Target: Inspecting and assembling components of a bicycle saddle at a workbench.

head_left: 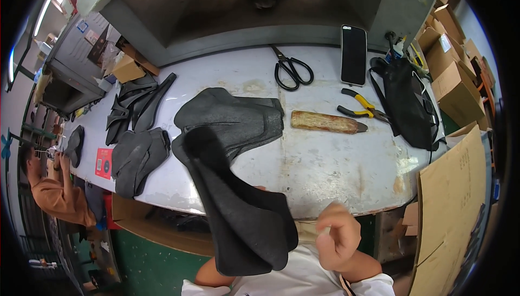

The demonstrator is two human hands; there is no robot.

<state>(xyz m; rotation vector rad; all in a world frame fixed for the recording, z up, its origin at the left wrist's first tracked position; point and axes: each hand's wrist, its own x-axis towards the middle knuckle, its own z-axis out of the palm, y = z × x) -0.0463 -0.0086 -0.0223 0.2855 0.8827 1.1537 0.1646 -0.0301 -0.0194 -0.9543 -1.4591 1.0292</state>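
Note:
In front of my body a black, sole-shaped shoe piece point(246, 220) is held up, with its narrow end pointing to the table and smeared by motion. It seems to be more than one layer. My left hand point(261, 188) holds it from behind; only a bit of finger shows past its edge. To its right, apart from it, my right hand point(338, 236) is raised with thumb and fingers curled together; what they pinch, if anything, I cannot make out. Just beyond lies a stack of dark grey shoe pieces point(238, 117).
More dark pieces point(141, 158) lie at the left. Farther off are black scissors point(292, 71), a phone point(353, 55), yellow-handled pliers point(363, 106), a worn wood-handled tool point(325, 121) and a black bag point(406, 101). Cardboard point(452, 204) stands right. A co-worker point(62, 193) works far left.

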